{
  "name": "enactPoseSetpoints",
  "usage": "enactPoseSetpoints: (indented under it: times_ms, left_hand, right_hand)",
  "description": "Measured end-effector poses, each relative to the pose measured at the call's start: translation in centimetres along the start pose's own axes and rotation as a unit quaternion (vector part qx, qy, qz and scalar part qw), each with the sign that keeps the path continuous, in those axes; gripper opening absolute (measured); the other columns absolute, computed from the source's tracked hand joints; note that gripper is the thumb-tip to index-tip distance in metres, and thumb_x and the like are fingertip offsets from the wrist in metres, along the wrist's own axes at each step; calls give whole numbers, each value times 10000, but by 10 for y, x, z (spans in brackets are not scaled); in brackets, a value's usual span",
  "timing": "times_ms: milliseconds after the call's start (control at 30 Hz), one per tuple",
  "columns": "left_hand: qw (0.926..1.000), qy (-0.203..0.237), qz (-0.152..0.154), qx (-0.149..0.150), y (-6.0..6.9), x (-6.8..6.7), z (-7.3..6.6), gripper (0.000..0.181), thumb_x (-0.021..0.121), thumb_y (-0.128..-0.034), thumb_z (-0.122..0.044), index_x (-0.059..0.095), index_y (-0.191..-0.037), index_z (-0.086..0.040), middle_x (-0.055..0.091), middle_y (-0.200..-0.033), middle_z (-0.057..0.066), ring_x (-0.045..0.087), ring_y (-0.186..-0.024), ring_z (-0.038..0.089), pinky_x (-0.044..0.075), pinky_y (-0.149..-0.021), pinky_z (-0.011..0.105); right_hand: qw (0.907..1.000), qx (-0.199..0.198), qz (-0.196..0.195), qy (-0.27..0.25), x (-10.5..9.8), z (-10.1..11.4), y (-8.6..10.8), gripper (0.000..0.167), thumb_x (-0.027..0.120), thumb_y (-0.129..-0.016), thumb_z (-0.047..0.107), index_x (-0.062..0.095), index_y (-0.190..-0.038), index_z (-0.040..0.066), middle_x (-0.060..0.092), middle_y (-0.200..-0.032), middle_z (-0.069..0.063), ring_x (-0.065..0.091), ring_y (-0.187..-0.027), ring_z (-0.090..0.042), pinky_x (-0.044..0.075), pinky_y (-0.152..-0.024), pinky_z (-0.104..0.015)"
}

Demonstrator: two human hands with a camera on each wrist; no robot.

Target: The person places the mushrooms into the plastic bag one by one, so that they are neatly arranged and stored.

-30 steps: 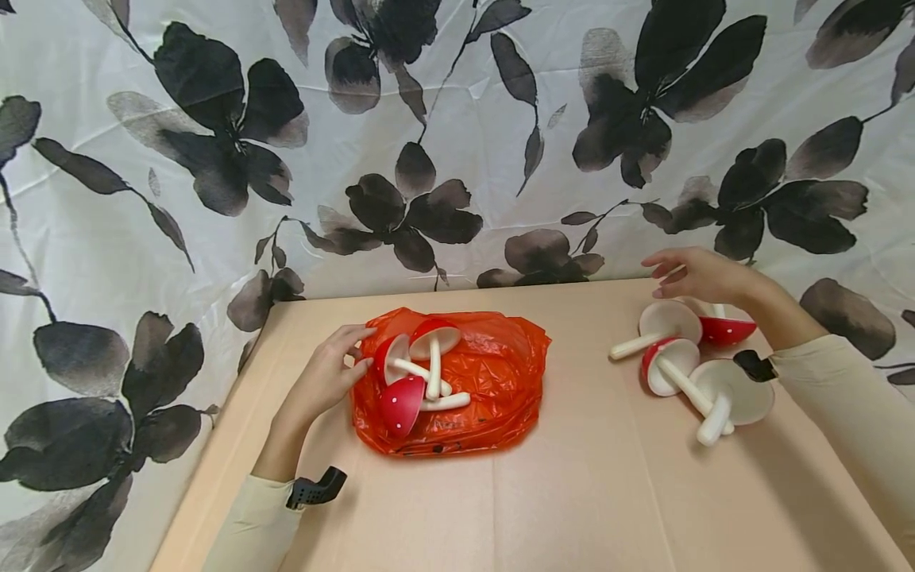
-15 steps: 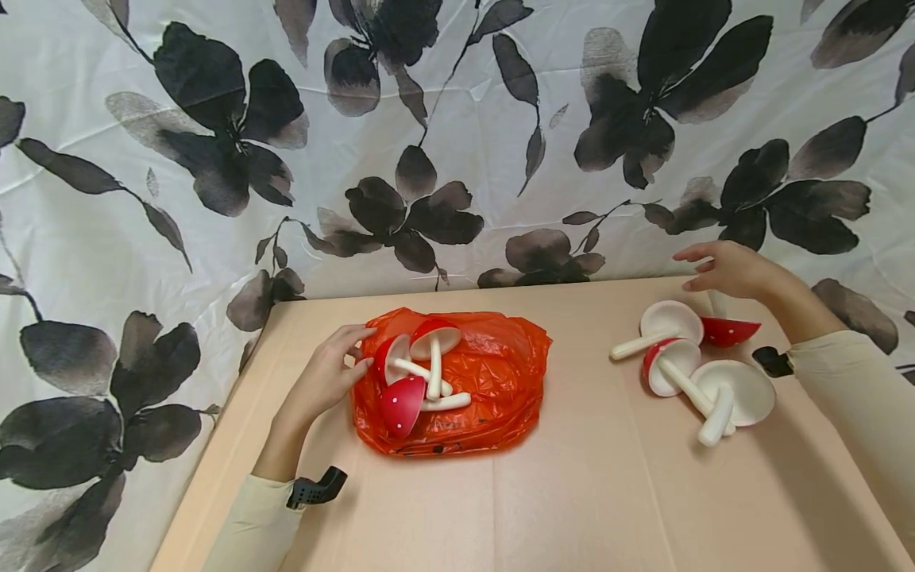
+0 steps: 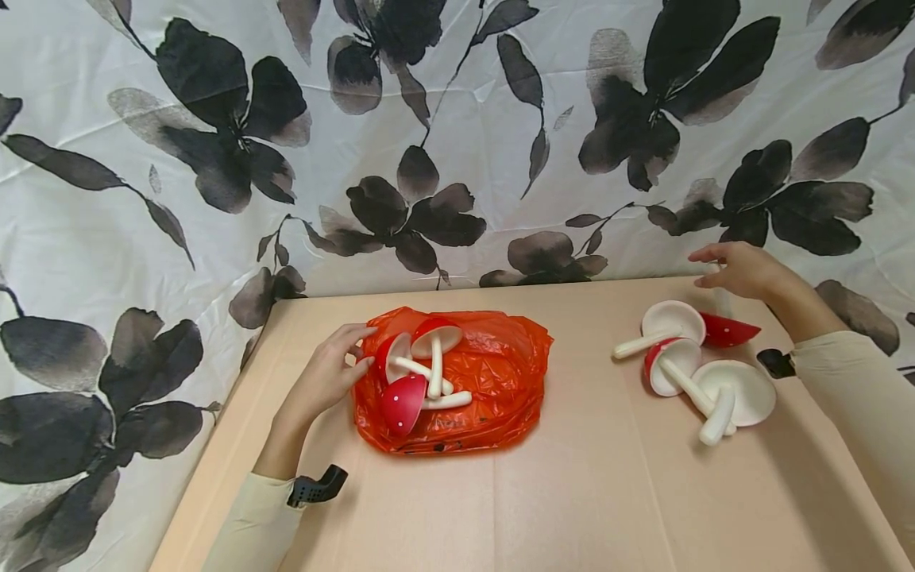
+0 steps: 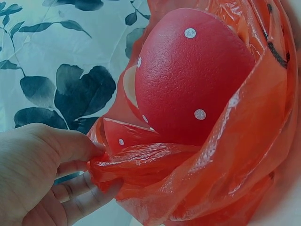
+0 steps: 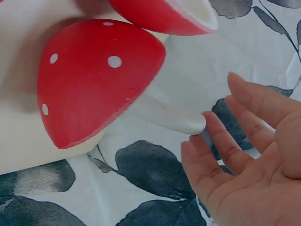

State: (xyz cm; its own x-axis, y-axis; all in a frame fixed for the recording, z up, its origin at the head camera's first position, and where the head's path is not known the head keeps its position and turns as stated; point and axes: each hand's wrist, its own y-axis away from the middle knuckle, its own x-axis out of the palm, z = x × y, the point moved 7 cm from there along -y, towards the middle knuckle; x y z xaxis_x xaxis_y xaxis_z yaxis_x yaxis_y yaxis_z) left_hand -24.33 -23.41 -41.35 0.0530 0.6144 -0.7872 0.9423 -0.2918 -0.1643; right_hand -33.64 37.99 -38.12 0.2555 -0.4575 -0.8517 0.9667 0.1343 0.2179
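Right hand (image 3: 747,268) shifts toward 3 o'clock and rear mushroom (image 3: 729,330) tips: stem (image 5: 169,115) seemingly touched, not gripped, fingers (image 5: 223,141) spread. Mushroom's at bag's (image 3: 503,381) 3 o'clock; left hand (image 3: 329,369) pinches bag at 9.

The right hand (image 3: 743,272) has moved rightward, and the far red-capped mushroom (image 3: 729,330) near it now seems more tilted.
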Motion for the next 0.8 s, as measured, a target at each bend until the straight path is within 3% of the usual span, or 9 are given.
enactPoseSetpoints:
  times_ms: [567, 800]
  left_hand:
    - [10000, 24, 38, 10, -4, -1, 3, 502, 696, -905, -11, 591, -1393, -65, 551, -1410, 144, 648, -971, 248, 624, -770, 377]
    - [10000, 19, 24, 41, -5, -1, 4, 499, 697, -903, -13, 596, -1388, -67, 559, -1405, 139, 649, -966, 241, 624, -764, 367]
  right_hand:
    - [9983, 336, -475, -12, -3, -28, 8, 509, 647, -958, 65, 457, -1415, -57, 432, -1380, -403, 432, -1199, -584, 451, -952, -651]
    - [9972, 561, -496, 57, -5, -39, 14, 491, 686, -932, 69, 494, -1354, -94, 474, -1270, -439, 512, -1065, -553, 486, -925, -652]
